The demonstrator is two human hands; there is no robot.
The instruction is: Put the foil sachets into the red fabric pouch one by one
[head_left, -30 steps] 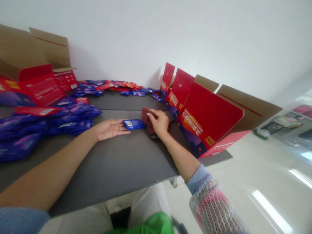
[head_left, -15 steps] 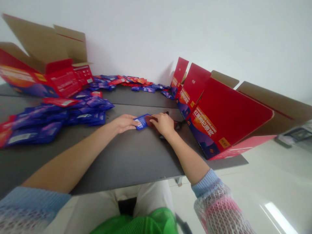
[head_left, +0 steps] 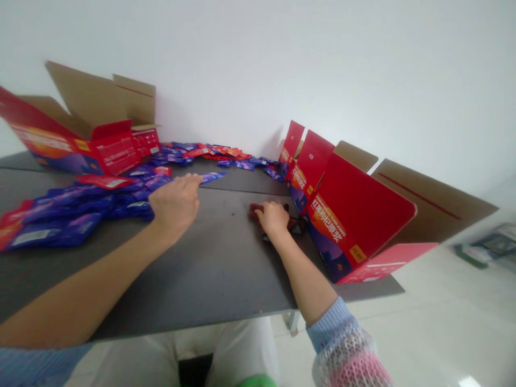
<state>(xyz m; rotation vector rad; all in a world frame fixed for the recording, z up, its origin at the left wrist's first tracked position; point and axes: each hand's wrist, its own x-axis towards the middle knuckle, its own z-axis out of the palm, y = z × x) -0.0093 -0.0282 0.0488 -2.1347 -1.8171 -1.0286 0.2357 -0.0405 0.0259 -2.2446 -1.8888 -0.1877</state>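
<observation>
The fingers of your left hand (head_left: 175, 204) are closed on one end of a blue-purple sachet (head_left: 213, 177), a little left of the centre of the frame. This sachet comes out from the fingers toward the right; its long axis goes nearly level across the frame, the right tip a little higher, and it shows almost from its edge. Your left hand is the nearer one to it; your right hand (head_left: 274, 219) is well apart, toward the lower right of the sachet. The right fingers are bent over a reddish-brown object (head_left: 255, 210), but I cannot tell if they grip it or only rest on it. Below both hands is the grey tabletop (head_left: 226, 258). Just beside your left hand, in the left of the frame, lies a heap of sachets (head_left: 80, 212), mostly blue with some red. Farther, along the wall (head_left: 226, 70), there is a row of sachets (head_left: 209, 152), blue and red. At the upper left stands an open carton (head_left: 116, 153) with brown flaps raised; at the right stand red cartons (head_left: 363, 199) in a line.
</observation>
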